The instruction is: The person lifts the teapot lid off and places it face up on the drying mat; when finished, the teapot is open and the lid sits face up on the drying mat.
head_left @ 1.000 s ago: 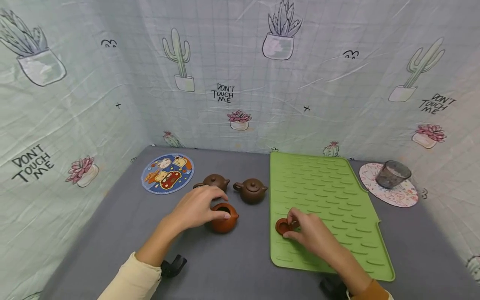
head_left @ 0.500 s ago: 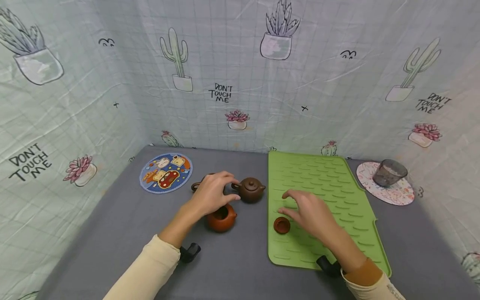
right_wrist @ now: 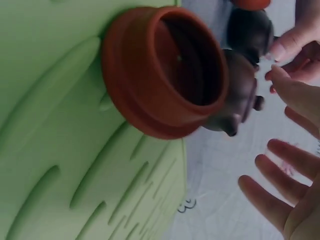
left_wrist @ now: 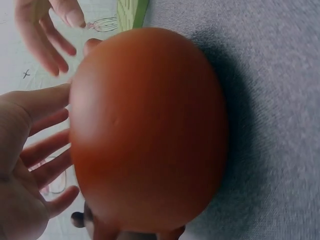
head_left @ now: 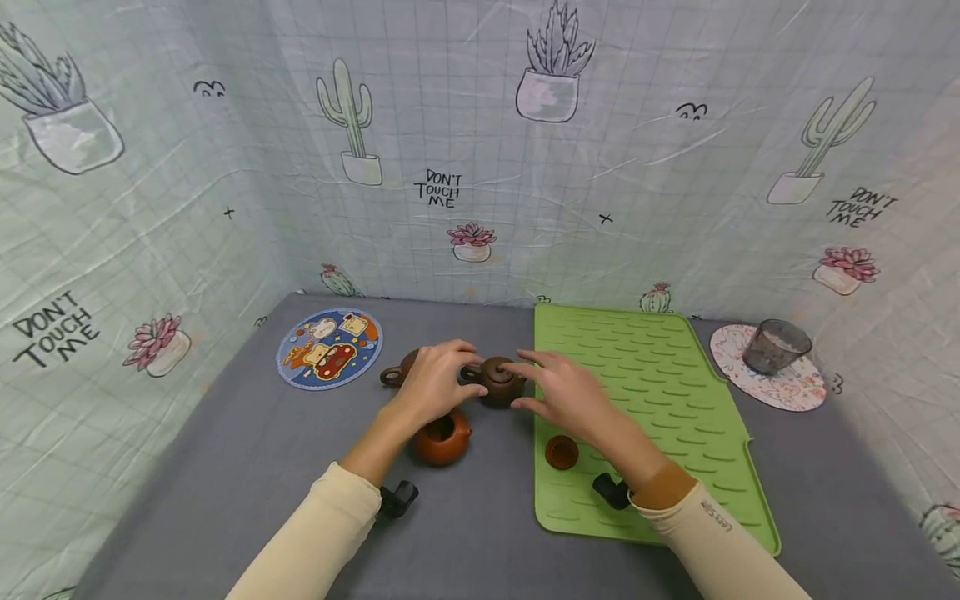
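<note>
A dark brown lidded teapot (head_left: 498,381) stands on the grey table between my two hands. My left hand (head_left: 459,373) reaches it from the left with spread fingers at its handle side. From the right comes my right hand (head_left: 527,385), fingers straight and spread, at its lid and spout side. Neither hand grips anything. A lidless orange teapot (head_left: 442,437) (left_wrist: 150,130) sits just below my left hand. Its orange lid (head_left: 561,452) (right_wrist: 165,70) lies upside down on the green mat (head_left: 652,392). A second dark teapot (head_left: 393,373) is partly hidden behind my left hand.
A round cartoon coaster (head_left: 328,347) lies at the back left. A dark glass cup (head_left: 776,346) stands on a floral coaster (head_left: 795,390) at the right. Printed cloth walls close the table in on three sides.
My right hand let go of the orange lid on the mat and moved up-left to the dark teapot. My left hand left the orange teapot and moved to the dark one.
</note>
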Motion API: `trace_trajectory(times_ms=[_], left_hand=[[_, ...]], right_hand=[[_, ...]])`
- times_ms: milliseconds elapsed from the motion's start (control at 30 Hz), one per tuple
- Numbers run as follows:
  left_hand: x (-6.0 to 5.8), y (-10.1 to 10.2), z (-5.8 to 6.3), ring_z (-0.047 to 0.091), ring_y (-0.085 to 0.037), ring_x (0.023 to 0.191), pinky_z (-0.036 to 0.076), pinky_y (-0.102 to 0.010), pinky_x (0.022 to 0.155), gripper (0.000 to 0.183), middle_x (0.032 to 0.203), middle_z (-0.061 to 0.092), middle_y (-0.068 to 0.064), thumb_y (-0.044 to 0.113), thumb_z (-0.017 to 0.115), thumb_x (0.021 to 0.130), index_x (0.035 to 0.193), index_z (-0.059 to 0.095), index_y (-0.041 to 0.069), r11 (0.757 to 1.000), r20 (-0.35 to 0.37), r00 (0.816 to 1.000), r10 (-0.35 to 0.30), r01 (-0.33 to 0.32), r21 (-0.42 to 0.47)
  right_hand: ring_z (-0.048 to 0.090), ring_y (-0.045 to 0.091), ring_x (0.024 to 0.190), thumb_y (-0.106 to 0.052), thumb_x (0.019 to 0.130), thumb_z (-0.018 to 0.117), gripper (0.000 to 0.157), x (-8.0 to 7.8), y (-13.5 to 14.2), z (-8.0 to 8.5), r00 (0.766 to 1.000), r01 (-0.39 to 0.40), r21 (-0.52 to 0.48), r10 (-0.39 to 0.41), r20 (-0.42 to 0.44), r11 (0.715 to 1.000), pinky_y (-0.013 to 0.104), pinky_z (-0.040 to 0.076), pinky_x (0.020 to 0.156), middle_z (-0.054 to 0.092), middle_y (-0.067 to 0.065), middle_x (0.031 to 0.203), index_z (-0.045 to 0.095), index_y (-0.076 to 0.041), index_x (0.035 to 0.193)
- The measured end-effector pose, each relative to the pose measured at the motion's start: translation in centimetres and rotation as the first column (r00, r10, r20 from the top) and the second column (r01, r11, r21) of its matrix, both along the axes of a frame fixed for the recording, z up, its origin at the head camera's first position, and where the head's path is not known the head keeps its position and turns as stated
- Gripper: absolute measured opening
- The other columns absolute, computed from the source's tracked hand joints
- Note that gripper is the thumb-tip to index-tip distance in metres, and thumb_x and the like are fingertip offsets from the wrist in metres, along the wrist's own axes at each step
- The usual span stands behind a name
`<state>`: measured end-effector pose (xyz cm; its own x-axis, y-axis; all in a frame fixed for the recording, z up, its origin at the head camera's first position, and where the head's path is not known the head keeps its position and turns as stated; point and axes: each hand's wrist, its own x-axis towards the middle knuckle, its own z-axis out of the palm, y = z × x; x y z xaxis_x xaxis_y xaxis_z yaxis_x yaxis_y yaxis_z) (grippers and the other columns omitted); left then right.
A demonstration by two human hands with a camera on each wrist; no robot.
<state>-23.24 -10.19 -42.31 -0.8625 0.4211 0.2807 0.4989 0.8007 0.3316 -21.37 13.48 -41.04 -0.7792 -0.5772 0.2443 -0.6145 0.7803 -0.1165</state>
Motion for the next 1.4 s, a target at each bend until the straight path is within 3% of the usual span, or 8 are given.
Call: trace_trajectory(times_ms=[333, 567, 800, 1067, 1400], left_hand=[[-0.5, 0.4, -1.1, 0.069, -0.027, 0.111, 0.052, -0.051, 0.102, 0.043, 0.122, 0.074, -0.006, 0.036, 0.085, 0.083, 0.117, 0.078, 0.011, 1.000, 0.062, 0.998, 0.018, -0.018, -0.001], [-0.6, 0.7, -1.4, 0.068, -0.026, 0.113, 0.048, -0.054, 0.105, 0.041, 0.121, 0.074, -0.004, 0.035, 0.084, 0.083, 0.116, 0.079, 0.012, 0.999, 0.087, 0.995, 0.047, -0.046, -0.021], [-0.6, 0.9, -1.5, 0.068, -0.027, 0.110, 0.053, -0.047, 0.102, 0.040, 0.118, 0.076, -0.007, 0.031, 0.085, 0.083, 0.115, 0.078, 0.008, 0.999, 0.103, 0.994, 0.042, -0.042, 0.002], [-0.6, 1.0, -1.5, 0.068, -0.026, 0.109, 0.056, -0.042, 0.095, 0.039, 0.118, 0.076, -0.007, 0.028, 0.085, 0.083, 0.115, 0.078, 0.008, 0.998, 0.132, 0.989, 0.060, -0.063, 0.017], [-0.7, 0.8, -1.4, 0.068, -0.026, 0.112, 0.055, -0.043, 0.099, 0.040, 0.120, 0.076, -0.007, 0.029, 0.085, 0.084, 0.117, 0.078, 0.008, 0.998, 0.152, 0.988, 0.032, -0.039, 0.046]], right_hand=[[0.067, 0.031, 0.120, -0.035, 0.089, 0.079, 0.052, -1.6, -1.4, -1.8, 0.995, -0.099, 0.032, 0.098, 0.020, 0.995, 0.042, 0.060, 0.089, 0.061, 0.012, 0.147, 0.066, -0.021, 0.138], [0.070, 0.029, 0.118, -0.029, 0.088, 0.080, 0.047, -1.9, -1.6, -2.1, 0.995, -0.097, 0.027, 0.096, 0.008, 0.995, 0.040, 0.061, 0.088, 0.064, 0.010, 0.143, 0.070, -0.020, 0.134], [0.074, 0.029, 0.111, -0.019, 0.088, 0.079, 0.039, -2.2, -1.9, -2.0, 0.995, -0.098, -0.029, 0.098, 0.014, 0.995, 0.039, 0.062, 0.084, 0.069, 0.011, 0.136, 0.074, -0.017, 0.127], [0.077, 0.028, 0.100, -0.017, 0.086, 0.081, 0.040, -2.7, -2.2, -1.9, 0.993, -0.107, -0.073, 0.110, 0.049, 0.992, 0.036, 0.063, 0.077, 0.071, 0.015, 0.131, 0.075, -0.014, 0.125], [0.076, 0.028, 0.103, -0.017, 0.084, 0.082, 0.046, -2.7, -1.6, -2.3, 0.993, -0.108, -0.148, 0.115, 0.037, 0.983, 0.035, 0.063, 0.079, 0.069, 0.016, 0.135, 0.072, -0.012, 0.129]])
